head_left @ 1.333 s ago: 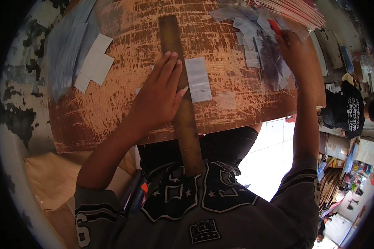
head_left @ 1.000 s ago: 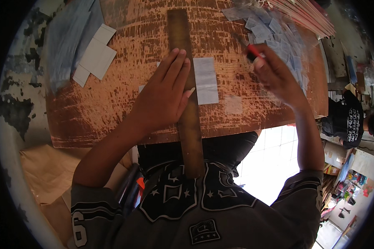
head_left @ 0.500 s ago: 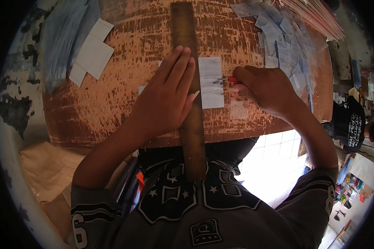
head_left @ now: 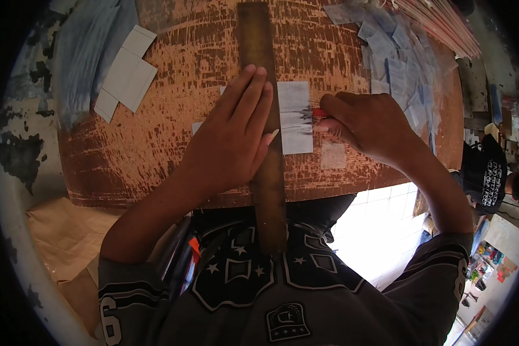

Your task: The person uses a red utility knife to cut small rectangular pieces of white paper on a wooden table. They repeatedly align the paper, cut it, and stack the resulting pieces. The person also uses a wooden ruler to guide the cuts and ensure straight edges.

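A long brown straight bar [head_left: 254,40] lies across the scratched wooden table [head_left: 179,132] and runs over its near edge toward my body. My left hand [head_left: 230,124] rests flat on the bar, fingers stretched forward, thumb at its right side. Beneath the bar sits a whitish translucent sheet [head_left: 296,135], its right part showing; pale corners peek out left of the bar. A small red-handled tool [head_left: 319,112] is pinched in my right hand [head_left: 369,122], at the sheet's right edge. Dark blurred streaks cross the sheet beside the tool, whose tip I cannot make out.
A pale cut-out card [head_left: 130,75] lies at the left beside bluish clear plastic sheets [head_left: 83,63]. Loose translucent pieces [head_left: 395,75] pile up at the right, below thin reddish sticks [head_left: 438,23]. A small pale square [head_left: 333,155] lies near my right hand. Brown paper [head_left: 66,236] is at lower left.
My right hand with the red-handled tool has shifted slightly left, closer to the bar. The dark streaks on the sheet look broader. My left hand stays on the bar.
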`<state>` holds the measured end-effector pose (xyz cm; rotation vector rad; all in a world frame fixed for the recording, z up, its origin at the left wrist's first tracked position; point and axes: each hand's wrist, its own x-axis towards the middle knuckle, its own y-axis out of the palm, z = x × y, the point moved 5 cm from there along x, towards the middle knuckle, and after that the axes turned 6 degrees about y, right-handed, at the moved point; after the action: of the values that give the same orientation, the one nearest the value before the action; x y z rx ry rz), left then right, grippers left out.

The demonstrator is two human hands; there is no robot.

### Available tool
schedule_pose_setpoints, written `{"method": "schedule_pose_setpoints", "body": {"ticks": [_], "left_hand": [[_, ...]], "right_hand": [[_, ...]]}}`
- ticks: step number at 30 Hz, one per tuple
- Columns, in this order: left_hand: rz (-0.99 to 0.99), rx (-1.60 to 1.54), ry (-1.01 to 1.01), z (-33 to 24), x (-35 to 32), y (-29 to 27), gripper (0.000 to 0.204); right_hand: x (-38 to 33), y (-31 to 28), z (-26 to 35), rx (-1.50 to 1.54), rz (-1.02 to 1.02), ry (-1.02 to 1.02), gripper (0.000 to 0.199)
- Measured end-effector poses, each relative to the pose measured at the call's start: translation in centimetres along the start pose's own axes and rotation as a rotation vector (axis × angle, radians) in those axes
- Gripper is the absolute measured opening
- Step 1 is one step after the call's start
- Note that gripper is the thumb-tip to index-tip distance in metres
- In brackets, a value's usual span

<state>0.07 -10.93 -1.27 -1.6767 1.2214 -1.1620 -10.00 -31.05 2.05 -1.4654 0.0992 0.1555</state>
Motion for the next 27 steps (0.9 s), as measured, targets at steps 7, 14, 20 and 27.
{"method": "schedule_pose_setpoints", "body": {"ticks": [7,14,20,27], "left_hand": [[-0.017,0.017,0.009,-0.1,-0.1,0.1,0.067],[-0.017,0.03,0.008,0.0,0.0,0.1,0.067],[-0.018,0.034,0.01,0.0,-0.1,0.3,0.067],[-0.023,0.022,0.012,0.1,-0.1,0.2,0.068]], "right_hand": [[0.1,-0.7,0.5,-0.055,-0.018,-0.026,0.04],[0.5,-2.5,1.6,-0.161,-0.035,-0.085,0.038],[0.7,-2.3,1.4,-0.171,0.0,-0.074,0.038],[0.5,-2.2,0.9,-0.157,0.017,-0.059,0.04]]}}
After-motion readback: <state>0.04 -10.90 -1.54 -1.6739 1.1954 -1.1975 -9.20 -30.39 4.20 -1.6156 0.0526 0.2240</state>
